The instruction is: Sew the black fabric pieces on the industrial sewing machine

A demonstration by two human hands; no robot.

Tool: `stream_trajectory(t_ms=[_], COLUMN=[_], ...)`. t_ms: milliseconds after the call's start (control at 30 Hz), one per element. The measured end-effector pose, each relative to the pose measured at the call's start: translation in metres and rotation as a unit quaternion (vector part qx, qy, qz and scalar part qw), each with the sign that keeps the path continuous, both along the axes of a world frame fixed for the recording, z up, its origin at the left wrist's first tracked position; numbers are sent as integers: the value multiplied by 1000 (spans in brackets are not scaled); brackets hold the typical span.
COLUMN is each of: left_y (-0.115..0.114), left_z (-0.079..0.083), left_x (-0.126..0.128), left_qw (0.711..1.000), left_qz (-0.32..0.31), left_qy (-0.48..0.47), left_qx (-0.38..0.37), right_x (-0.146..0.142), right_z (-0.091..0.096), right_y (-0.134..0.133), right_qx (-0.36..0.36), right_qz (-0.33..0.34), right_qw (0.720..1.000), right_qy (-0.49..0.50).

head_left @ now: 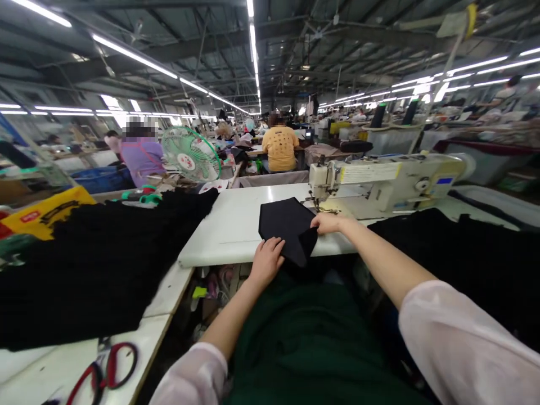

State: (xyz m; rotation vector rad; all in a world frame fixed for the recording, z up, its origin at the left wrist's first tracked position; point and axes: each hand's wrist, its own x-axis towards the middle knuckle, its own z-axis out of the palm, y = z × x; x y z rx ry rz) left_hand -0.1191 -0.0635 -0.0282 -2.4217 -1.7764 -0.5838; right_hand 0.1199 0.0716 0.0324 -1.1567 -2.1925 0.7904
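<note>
A small black fabric piece [287, 225] lies on the white sewing table [228, 225], just left of the cream sewing machine [379, 183]. My left hand [266, 260] rests flat on the piece's near left edge, fingers stretched out. My right hand [327, 223] pinches the piece's right edge close to the needle area, fingers curled on the cloth.
A big heap of black fabric [97, 264] covers the side table at left. Red-handled scissors [105, 371] lie at the near left. More black fabric [464, 253] sits at right. A green fan [192, 153] and other seated workers [280, 147] are beyond.
</note>
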Motion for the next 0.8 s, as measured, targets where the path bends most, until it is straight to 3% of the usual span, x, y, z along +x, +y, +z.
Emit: stream_trajectory(t_ms=[200, 300, 400, 500, 633, 700, 800], left_y=[-25, -37, -29, 4, 72, 108, 153], left_z=[17, 14, 23, 49, 78, 80, 70], left_x=[-31, -40, -37, -29, -24, -22, -19], left_qw=[998, 987, 969, 969, 973, 975, 976], left_qz=[-28, -31, -4, 70, 121, 143, 161], left_qy=[-49, -159, -248, -238, -195, -166, -127], left_qx=[13, 12, -5, -27, -34, -45, -75], right_x=[31, 42, 48, 44, 28, 18, 3], right_z=[-22, -32, -31, -22, -17, -20, -31], right_y=[-64, -94, -102, -80, -24, 1, 25], right_qx=[-3, -9, -27, -37, -29, -18, 7], right_qz=[-25, -24, -19, -30, -74, -99, -147], right_qw=[999, 999, 999, 998, 997, 995, 988], right_qy=[23, 24, 24, 30, 15, -4, -39])
